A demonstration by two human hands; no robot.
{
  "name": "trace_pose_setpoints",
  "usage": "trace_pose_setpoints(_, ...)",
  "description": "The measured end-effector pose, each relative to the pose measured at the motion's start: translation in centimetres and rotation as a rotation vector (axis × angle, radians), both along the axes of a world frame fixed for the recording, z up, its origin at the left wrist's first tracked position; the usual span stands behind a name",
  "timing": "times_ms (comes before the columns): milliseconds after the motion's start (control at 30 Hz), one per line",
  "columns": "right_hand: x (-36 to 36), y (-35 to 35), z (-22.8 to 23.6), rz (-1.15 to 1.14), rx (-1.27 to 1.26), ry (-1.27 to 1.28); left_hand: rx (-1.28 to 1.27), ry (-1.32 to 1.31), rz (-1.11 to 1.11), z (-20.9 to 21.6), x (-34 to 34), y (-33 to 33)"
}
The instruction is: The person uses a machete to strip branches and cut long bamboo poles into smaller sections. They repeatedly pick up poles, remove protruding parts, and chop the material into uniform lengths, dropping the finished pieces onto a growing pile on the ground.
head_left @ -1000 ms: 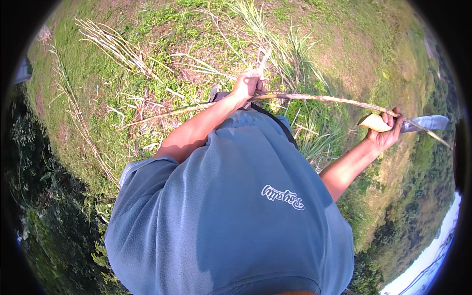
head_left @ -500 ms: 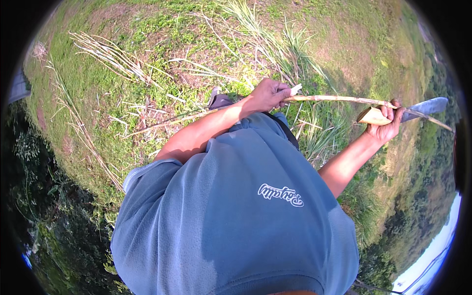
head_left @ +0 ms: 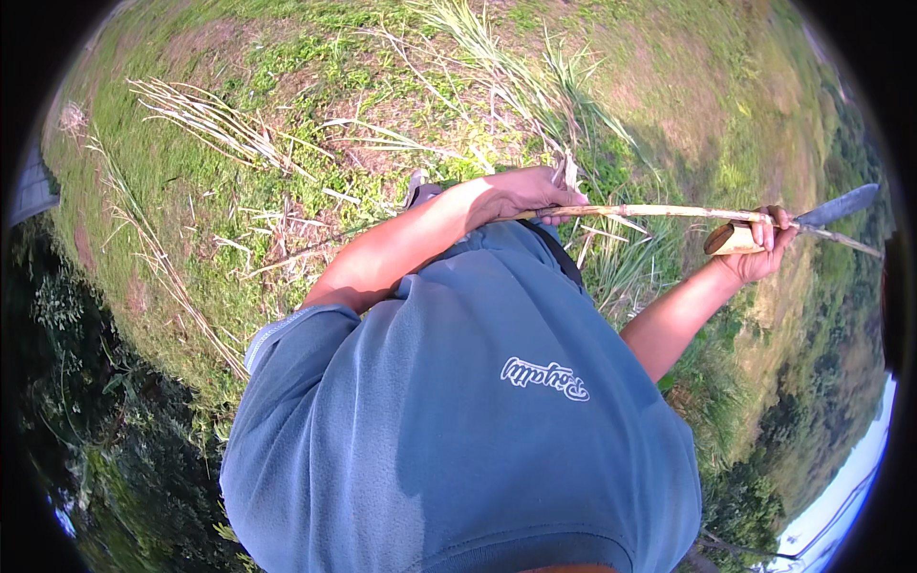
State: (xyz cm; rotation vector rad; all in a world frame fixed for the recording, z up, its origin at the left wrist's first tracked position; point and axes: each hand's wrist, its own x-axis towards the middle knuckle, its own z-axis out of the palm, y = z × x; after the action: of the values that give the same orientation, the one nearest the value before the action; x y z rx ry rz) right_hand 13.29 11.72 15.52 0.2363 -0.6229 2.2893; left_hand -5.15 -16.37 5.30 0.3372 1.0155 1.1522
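A long, thin, jointed cane-like stalk (head_left: 659, 211), yellowish brown, stretches nearly level between my hands. My left hand (head_left: 531, 193) is closed around its left part, and a pale dry leaf strip (head_left: 570, 174) sticks up by the thumb. Farther right, my right hand (head_left: 762, 246) grips the stalk and a machete together. The machete's thick wooden handle (head_left: 730, 240) points left out of the fist, and its grey blade (head_left: 841, 204) reaches to the right beyond the fingers. The stalk's thin end passes across the blade's lower side.
Cut stalks (head_left: 215, 124) lie in a loose bundle on the grass at the far left. Long green leaves (head_left: 516, 81) are heaped ahead, with more leaves (head_left: 621, 272) below the held stalk. Dry scraps (head_left: 282, 215) litter the ground. Dark bushes (head_left: 115, 430) stand at left.
My left hand has come slightly down and nearer my body with the stalk. The pale strip beside its thumb now stands taller. My right hand has shifted a little to the right.
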Motion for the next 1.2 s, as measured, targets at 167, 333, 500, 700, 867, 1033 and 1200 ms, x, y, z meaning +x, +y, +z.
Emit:
trace_pose_setpoints(167,1.8,1.2,-0.3,-0.061,0.022,-0.011,-0.397,0.086,0.466,-6.6,-0.9,2.0)
trace_pose_setpoints(333,2.8,2.1,-1.1,-0.114,0.016,-0.015,0.007,0.64,0.105,-7.0,-1.4,-1.2)
trace_pose_setpoints(500,3.4,4.3,-1.4,-0.146,0.023,-0.02,0.116,0.687,-0.204,-3.0,-1.8,-5.9)
trace_pose_setpoints(700,2.8,7.5,-0.4,-0.084,0.005,-0.021,0.002,0.695,0.214,-5.2,1.3,-7.3)
trace_pose_setpoints(867,1.7,9.6,0.3,-0.053,-0.003,0.019,-0.001,0.619,0.253,-5.6,1.5,-6.3)
trace_pose_setpoints(1033,1.1,9.5,0.9,-0.054,0.051,0.009,-0.09,0.62,0.339,-4.9,1.6,-5.0)
trace_pose_setpoints(1200,0.6,10.6,0.9,-0.083,0.078,0.009,0.039,0.515,0.149,-6.7,0.1,-5.3)
